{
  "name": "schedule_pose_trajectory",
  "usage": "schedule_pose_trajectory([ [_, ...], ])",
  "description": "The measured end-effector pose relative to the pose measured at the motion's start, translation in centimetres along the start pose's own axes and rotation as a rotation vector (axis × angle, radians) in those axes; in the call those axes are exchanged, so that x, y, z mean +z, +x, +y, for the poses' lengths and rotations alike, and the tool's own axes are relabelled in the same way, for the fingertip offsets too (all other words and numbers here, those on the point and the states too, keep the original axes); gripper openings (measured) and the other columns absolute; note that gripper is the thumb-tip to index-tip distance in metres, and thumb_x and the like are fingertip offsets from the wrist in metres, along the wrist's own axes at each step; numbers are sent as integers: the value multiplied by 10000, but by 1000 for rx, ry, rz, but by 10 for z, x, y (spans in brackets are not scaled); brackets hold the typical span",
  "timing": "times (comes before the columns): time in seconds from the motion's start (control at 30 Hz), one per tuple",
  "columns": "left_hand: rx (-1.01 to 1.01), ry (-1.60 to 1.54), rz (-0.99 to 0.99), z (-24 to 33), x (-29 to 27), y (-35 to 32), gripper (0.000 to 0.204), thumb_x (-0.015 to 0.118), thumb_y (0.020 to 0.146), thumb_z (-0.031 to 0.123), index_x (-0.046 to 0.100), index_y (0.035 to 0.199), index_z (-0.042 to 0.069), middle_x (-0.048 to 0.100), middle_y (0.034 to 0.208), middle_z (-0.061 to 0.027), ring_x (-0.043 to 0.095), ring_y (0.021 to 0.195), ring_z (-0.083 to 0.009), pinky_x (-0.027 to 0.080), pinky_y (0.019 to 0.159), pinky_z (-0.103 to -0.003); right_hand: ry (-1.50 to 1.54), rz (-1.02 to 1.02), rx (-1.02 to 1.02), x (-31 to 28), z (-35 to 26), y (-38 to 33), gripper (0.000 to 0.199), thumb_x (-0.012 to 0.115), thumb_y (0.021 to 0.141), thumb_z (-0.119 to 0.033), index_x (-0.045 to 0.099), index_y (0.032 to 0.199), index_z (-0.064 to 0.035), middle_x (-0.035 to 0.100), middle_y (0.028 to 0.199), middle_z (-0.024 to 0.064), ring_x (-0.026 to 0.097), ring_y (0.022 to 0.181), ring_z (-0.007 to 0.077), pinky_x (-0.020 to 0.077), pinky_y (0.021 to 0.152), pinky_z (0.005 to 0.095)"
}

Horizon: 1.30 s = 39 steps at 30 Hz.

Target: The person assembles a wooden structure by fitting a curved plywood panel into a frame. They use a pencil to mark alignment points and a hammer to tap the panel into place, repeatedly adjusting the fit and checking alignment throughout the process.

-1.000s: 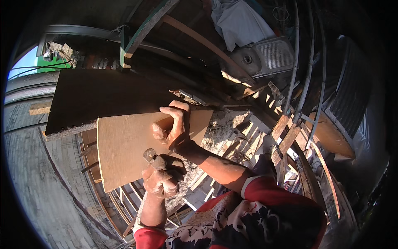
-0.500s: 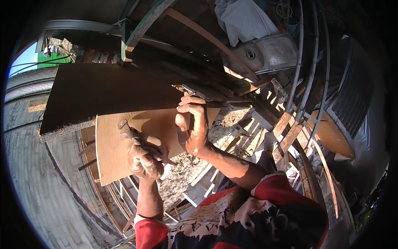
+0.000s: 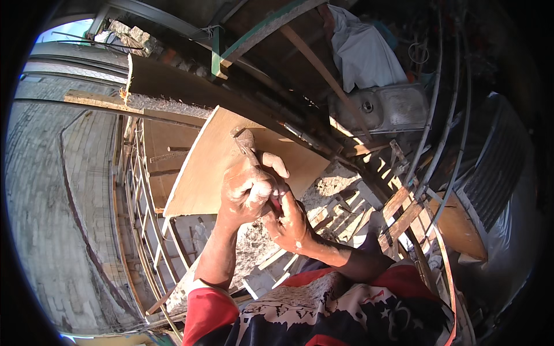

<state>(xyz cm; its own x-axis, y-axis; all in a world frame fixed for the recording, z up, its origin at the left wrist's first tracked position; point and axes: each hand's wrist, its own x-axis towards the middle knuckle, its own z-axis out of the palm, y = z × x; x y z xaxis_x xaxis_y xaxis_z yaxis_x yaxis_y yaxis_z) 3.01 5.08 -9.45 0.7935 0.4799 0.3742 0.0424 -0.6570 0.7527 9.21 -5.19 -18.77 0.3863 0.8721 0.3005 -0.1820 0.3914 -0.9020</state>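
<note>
The left hand point(image 3: 248, 190) has its grip closed around a hammer point(image 3: 246, 142), its head just beyond the knuckles; dusty skin might let it slip. Whether the right hand point(image 3: 292, 225), close against that grip's right side, clamps anything I cannot tell; its fingers could get pinched. Beyond the grip, the plywood sheet point(image 3: 199, 173) might tip if its left edge is unsupported.

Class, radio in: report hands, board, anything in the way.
Left hand gripping hammer-like tool. Right hand close beside it, hold unclear. Pale board beyond, partly hidden behind left hand.
</note>
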Motion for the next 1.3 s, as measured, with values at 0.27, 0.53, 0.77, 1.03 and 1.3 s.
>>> schedule_pose_trajectory([
  [0.27, -25, -315, -118, 1, 2, 14, 394, 617, 1015, 337, 573, 833, -10, 530, 1394, -352, 506, 1359, -462, 532, 1006, -476, -73, 120, 55, -23, 27, 8, 398, 607, 938, -150, 545, 1277, 48, 689, 1006, 227, 692, 907, 408, 544, 798, 437],
  [0.53, -44, -154, -190, 4, -6, 15, 391, 655, 991, 300, 610, 769, -18, 398, 1507, -362, 420, 1422, -482, 451, 1082, -505, -279, 143, -222, -24, 50, 35, 359, 594, 909, -93, 579, 1244, 34, 651, 1095, 228, 654, 989, 394, 515, 853, 449],
  [0.77, -67, 126, -121, 2, -13, 4, 190, 703, 893, 200, 701, 862, 12, 454, 1499, -312, 583, 1220, -405, 475, 981, -434, -28, 288, -90, 13, 16, 36, 241, 600, 964, -127, 579, 1168, -1, 620, 1039, 176, 625, 983, 338, 487, 872, 418],
  [1.03, -7, 49, -12, 8, -4, 5, 182, 674, 941, 152, 669, 835, 4, 690, 1213, -173, 687, 1056, -303, 548, 893, -386, 57, 429, -133, -19, 7, 62, 404, 384, 1110, -277, 453, 1272, 86, 611, 1173, 162, 616, 1120, 227, 483, 975, 351],
  [1.3, 123, 206, 65, 10, -2, 1, 163, 657, 968, 139, 665, 887, -3, 654, 851, -108, 633, 763, -285, 498, 685, -388, 427, 192, -157, -42, -12, 51, 432, 602, 1003, -232, 469, 1272, 80, 540, 908, 85, 544, 703, 117, 525, 642, 282],
])
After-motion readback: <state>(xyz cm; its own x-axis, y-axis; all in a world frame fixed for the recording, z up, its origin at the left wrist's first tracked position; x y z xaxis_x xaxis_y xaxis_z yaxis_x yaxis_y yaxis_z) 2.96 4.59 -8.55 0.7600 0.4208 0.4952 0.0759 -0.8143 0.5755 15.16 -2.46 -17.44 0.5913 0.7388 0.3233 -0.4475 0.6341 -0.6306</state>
